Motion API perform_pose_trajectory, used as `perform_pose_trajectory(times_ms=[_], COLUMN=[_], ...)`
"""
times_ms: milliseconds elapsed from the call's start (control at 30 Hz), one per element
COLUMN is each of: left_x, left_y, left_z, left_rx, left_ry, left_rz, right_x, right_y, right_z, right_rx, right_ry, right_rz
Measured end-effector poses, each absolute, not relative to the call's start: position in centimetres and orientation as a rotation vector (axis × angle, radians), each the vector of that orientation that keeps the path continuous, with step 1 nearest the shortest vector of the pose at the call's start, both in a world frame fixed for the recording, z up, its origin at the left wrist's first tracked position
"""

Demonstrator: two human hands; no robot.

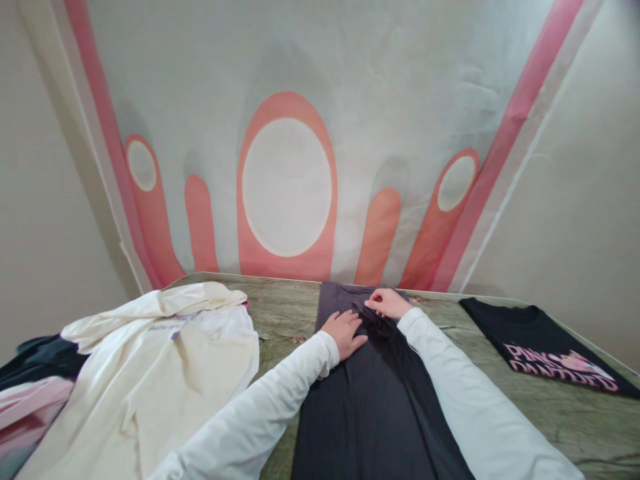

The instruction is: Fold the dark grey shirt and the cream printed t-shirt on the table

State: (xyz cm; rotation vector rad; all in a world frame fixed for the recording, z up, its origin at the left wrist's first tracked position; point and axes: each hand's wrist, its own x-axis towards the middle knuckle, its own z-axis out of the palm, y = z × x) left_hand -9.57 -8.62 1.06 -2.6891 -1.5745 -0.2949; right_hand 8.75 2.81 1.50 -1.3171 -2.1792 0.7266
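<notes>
A dark grey garment [370, 407] lies lengthwise on the green patterned bed [285, 313] in front of me. My left hand [345, 331] rests flat on it with fingers spread, pressing the cloth down near its far end. Just beyond, my right hand [387, 303] is closed, pinching a bunched fold of the same garment. Both arms wear white long sleeves.
A heap of cream and white clothes [160, 360] lies at the left, with dark and pink garments [30, 387] at the far left edge. A folded black T-shirt with pink print [545, 347] lies at the right. A pink and white patterned cloth [285, 187] hangs on the wall behind.
</notes>
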Motion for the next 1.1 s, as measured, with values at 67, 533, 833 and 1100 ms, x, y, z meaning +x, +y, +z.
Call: perform_pose_trajectory(times_ms=[67,533,833,1100], left_x=[-8.9,-9.3,-9.6,-9.4], left_y=[-9.0,-8.6,-8.8,-9.3], left_z=[0.9,0.3,0.9,1.5], left_rx=[-2.718,-2.831,-2.938,-2.924], left_ry=[-1.538,-1.366,-1.153,-1.182], left_rz=[-0.306,-0.609,-0.76,-1.058], right_x=[8.0,8.8,9.4,10.2], right_y=[2.3,3.5,3.6,3.8], right_z=[1.0,0.7,0.7,0.1], right_rx=[-1.328,-1.398,-1.179,-0.95], right_ry=[-2.176,-1.757,-1.534,-1.378], right_rz=[0.696,0.951,1.269,1.471])
